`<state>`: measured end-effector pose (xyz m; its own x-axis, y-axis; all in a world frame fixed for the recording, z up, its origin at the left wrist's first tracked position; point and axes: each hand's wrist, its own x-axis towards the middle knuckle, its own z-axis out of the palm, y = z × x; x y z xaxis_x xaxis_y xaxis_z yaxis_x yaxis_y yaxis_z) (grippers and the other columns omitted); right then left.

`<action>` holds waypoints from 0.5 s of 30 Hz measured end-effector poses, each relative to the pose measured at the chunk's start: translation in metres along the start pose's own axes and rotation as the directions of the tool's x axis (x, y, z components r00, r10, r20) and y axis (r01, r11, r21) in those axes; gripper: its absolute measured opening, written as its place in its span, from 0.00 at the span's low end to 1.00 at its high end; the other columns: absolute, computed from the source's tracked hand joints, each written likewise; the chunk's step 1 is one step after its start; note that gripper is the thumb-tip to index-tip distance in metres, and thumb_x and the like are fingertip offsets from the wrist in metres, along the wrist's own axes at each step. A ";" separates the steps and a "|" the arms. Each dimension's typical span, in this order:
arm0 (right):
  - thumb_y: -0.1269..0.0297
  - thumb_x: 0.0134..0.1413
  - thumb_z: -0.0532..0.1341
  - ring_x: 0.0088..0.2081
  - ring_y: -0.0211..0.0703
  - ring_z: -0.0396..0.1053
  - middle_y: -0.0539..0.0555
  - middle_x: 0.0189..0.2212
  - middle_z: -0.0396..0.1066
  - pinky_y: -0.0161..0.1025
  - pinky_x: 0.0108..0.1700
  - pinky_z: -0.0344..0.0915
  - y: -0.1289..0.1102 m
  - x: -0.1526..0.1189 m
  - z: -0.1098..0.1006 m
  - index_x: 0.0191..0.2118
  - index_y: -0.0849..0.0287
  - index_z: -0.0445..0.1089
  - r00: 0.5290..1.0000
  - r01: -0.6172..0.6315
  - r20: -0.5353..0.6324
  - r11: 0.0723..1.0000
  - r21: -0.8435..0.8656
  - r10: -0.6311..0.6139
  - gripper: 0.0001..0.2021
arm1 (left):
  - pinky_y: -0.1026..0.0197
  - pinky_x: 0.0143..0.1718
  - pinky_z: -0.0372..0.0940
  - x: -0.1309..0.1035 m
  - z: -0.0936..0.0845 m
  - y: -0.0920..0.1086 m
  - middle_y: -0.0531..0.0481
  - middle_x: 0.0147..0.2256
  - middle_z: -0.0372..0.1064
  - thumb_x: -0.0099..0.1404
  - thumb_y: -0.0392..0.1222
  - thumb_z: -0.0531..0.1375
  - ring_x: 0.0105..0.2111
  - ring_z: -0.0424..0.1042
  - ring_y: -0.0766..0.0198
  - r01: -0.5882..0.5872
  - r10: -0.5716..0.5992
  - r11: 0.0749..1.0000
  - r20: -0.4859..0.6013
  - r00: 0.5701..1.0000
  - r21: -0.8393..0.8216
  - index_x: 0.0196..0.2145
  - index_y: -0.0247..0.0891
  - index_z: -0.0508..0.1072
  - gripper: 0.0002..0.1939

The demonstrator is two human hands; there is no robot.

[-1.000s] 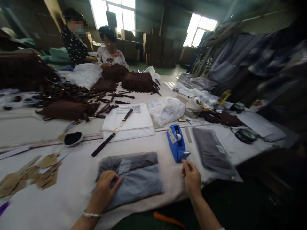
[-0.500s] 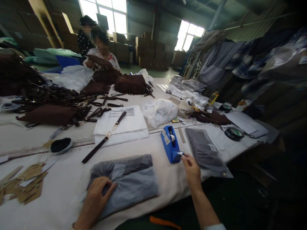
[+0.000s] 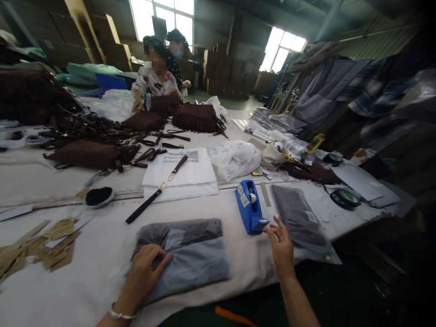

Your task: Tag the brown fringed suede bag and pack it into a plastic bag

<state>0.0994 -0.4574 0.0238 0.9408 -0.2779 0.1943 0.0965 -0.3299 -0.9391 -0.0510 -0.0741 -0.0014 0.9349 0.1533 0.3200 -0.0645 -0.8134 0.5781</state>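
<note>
While the left hand (image 3: pixel 147 269) lies palm down on the near left corner of a grey bagged garment (image 3: pixel 185 256), its fingers are spread flat and pressing, not gripping; a thin bracelet sits at the wrist. That packet rests at the near edge of the white table (image 3: pixel 85 281), straight ahead of the person: grey folded cloth inside a glossy clear bag, flap end away from the body.

Right hand (image 3: pixel 282 247) is raised just off the table, fingers (image 3: pixel 279 225) loosely open and fanned, holding nothing that can be made out (fingertips just beside the cutter end of the blue tape dispenser (image 3: pixel 251 207), contact cannot be told). Dispenser: hard plastic, wedge-shaped, a roll seated in its middle slot.

Left of the packet, flat tan paper tags (image 3: pixel 41 247) lie scattered. Beyond it, a dark brown strap (image 3: pixel 156 190) with a brass clasp lies diagonally across a stack of white flat bags (image 3: pixel 182 172). Right of the dispenser, a second bagged dark garment (image 3: pixel 301 218), flat and rectangular, lies near the table edge. Farther back, a crumpled white plastic bag (image 3: pixel 235 158) and brown fringed bags (image 3: pixel 195 117); a person (image 3: pixel 155 79) in a floral top works at the far side.
</note>
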 end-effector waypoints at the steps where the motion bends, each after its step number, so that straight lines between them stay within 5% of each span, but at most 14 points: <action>1: 0.53 0.51 0.61 0.47 0.48 0.68 0.52 0.31 0.73 0.51 0.56 0.56 0.003 -0.004 -0.004 0.59 0.60 0.59 1.000 -0.015 -0.017 0.998 -0.054 0.014 0.31 | 0.55 0.43 0.61 0.001 -0.001 0.002 0.47 0.34 0.68 0.63 0.52 0.58 0.39 0.66 0.56 0.016 -0.016 1.000 0.011 1.000 -0.003 0.30 0.38 0.69 0.14; 6: 0.53 0.50 0.62 0.47 0.50 0.68 0.53 0.33 0.74 0.51 0.57 0.54 -0.003 -0.005 -0.019 0.59 0.61 0.59 0.995 0.033 -0.082 0.970 -0.239 -0.054 0.32 | 0.55 0.41 0.60 0.003 -0.009 0.012 0.48 0.32 0.68 0.63 0.50 0.58 0.37 0.66 0.57 0.116 -0.112 0.992 0.088 0.990 -0.048 0.28 0.38 0.69 0.13; 9: 0.56 0.52 0.61 0.45 0.48 0.69 0.52 0.35 0.72 0.50 0.58 0.55 -0.032 -0.013 0.004 0.61 0.58 0.55 0.955 0.201 0.256 0.963 -0.177 -0.153 0.32 | 0.55 0.40 0.59 0.005 -0.012 0.013 0.49 0.31 0.67 0.63 0.49 0.59 0.36 0.66 0.58 0.166 -0.157 0.983 0.120 0.980 -0.078 0.28 0.38 0.69 0.12; 11: 0.59 0.55 0.59 0.43 0.45 0.69 0.51 0.34 0.72 0.48 0.56 0.58 -0.060 -0.024 0.038 0.63 0.54 0.51 0.760 0.322 0.615 0.943 -0.080 -0.208 0.31 | 0.55 0.40 0.58 0.005 -0.013 0.014 0.50 0.31 0.67 0.63 0.48 0.59 0.36 0.66 0.58 0.186 -0.175 0.979 0.131 0.976 -0.084 0.28 0.38 0.68 0.12; 14: 0.64 0.57 0.57 0.42 0.44 0.66 0.50 0.34 0.71 0.47 0.56 0.57 -0.095 -0.041 0.103 0.65 0.50 0.46 0.271 0.556 0.925 0.828 0.076 -0.267 0.31 | 0.54 0.40 0.58 0.005 -0.012 0.014 0.50 0.31 0.66 0.64 0.48 0.59 0.36 0.65 0.58 0.189 -0.179 0.980 0.138 0.974 -0.065 0.27 0.38 0.68 0.12; 15: 0.66 0.56 0.58 0.43 0.45 0.66 0.51 0.35 0.71 0.47 0.55 0.57 -0.102 -0.044 0.122 0.65 0.50 0.47 0.154 0.644 0.957 0.759 0.091 -0.245 0.32 | 0.54 0.40 0.57 0.005 -0.012 0.015 0.50 0.31 0.66 0.64 0.47 0.59 0.36 0.65 0.57 0.181 -0.173 0.982 0.136 0.976 -0.051 0.28 0.38 0.67 0.12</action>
<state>0.0874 -0.3011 0.0766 0.4324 0.9016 -0.0111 0.7089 -0.3476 -0.6137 -0.0516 -0.0785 0.0178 0.9706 0.2140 0.1104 0.0883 -0.7427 0.6637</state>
